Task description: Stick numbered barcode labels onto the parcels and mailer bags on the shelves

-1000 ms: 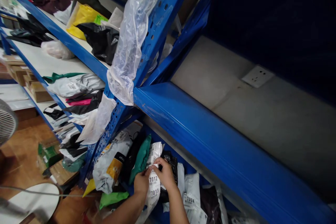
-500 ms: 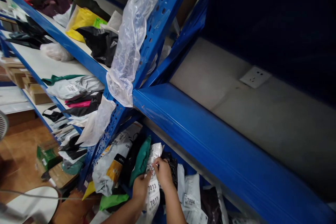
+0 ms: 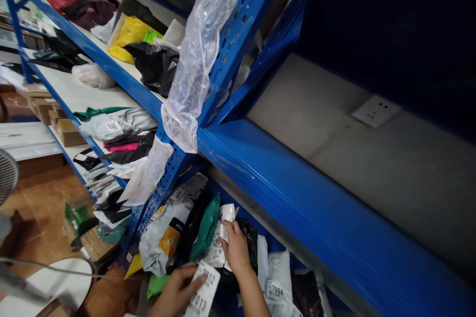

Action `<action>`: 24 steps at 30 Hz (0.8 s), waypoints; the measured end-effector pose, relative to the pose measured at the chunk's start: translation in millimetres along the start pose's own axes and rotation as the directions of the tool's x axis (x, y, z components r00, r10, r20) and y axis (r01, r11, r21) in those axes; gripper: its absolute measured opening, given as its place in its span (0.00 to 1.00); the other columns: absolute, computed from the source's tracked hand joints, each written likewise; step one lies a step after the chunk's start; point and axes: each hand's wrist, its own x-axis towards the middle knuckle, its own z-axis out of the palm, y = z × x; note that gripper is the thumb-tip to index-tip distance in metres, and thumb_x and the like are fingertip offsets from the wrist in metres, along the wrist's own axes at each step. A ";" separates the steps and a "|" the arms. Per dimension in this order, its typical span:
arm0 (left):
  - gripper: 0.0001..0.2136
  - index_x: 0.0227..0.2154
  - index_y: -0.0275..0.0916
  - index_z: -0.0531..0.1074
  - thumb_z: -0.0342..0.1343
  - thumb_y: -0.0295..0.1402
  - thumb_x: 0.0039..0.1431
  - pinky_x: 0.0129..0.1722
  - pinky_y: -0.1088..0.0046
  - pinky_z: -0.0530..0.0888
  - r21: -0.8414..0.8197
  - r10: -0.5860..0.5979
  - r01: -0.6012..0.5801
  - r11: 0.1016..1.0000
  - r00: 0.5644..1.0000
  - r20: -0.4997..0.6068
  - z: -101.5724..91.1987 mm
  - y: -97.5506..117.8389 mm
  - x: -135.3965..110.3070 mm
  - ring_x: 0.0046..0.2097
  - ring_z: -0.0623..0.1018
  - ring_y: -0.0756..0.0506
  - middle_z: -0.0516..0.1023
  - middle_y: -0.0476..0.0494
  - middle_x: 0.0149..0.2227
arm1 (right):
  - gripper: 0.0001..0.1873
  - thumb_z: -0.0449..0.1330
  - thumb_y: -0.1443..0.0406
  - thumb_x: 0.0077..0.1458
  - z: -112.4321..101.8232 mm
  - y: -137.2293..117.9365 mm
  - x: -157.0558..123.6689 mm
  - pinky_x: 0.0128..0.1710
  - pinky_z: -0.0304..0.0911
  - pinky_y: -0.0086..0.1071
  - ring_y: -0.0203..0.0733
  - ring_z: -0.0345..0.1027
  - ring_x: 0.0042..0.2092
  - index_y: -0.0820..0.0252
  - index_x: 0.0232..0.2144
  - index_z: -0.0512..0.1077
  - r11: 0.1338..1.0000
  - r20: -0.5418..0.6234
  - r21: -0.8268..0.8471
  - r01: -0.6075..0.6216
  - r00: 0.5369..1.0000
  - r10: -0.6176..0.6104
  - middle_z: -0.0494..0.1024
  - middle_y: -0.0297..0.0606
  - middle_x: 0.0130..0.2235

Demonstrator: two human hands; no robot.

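My left hand (image 3: 177,288) holds a white strip of numbered stickers (image 3: 201,291) reading 7012 and 7013, low in the view. My right hand (image 3: 233,248) presses on a white parcel bag (image 3: 222,237) standing on the lower shelf, fingers near its label. A green bag (image 3: 205,228) leans just left of it and a black bag (image 3: 248,237) sits right of it. Another white bag tagged 7004 (image 3: 275,282) lies further right.
A blue steel shelf beam (image 3: 297,203) runs diagonally above the hands, with an upright post (image 3: 226,54) wrapped in clear plastic film (image 3: 193,69). Upper shelves at left hold several parcel bags. A fan (image 3: 7,178) and a wooden floor (image 3: 40,208) are at left.
My left hand pulled the sticker strip down and away from the white bag. My right hand stayed on the bag. The view shifted slightly.
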 end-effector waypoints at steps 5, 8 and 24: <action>0.24 0.34 0.38 0.76 0.55 0.56 0.50 0.39 0.71 0.69 -0.186 0.007 -0.039 0.982 0.986 -0.168 -13.7 7.6 17.3 0.38 0.73 0.44 0.76 0.46 0.33 | 0.09 0.63 0.66 0.46 4.4 -13.5 1.7 0.41 0.61 0.41 0.54 0.68 0.44 0.56 0.33 0.71 0.988 -0.013 -0.102 -0.113 0.994 0.112 0.72 0.43 0.41; 0.29 0.34 0.37 0.74 0.63 0.58 0.37 0.32 0.72 0.69 -0.440 -0.129 0.032 0.897 0.973 -0.192 -7.2 0.4 39.3 0.29 0.73 0.47 0.77 0.48 0.27 | 0.16 0.68 0.68 0.35 -1.6 -17.4 7.6 0.41 0.61 0.45 0.60 0.67 0.45 0.57 0.31 0.72 0.973 0.035 -0.103 -0.208 0.977 0.213 0.73 0.46 0.41; 0.30 0.18 0.35 0.72 0.68 0.57 0.15 0.28 0.70 0.71 -0.696 -0.390 0.123 0.707 0.889 -0.239 14.9 -24.3 67.2 0.22 0.74 0.46 0.73 0.47 0.16 | 0.12 0.59 0.75 0.47 8.4 -50.6 18.8 0.47 0.64 0.40 0.51 0.69 0.44 0.57 0.33 0.76 0.978 0.023 0.205 0.037 0.999 -0.043 0.77 0.41 0.37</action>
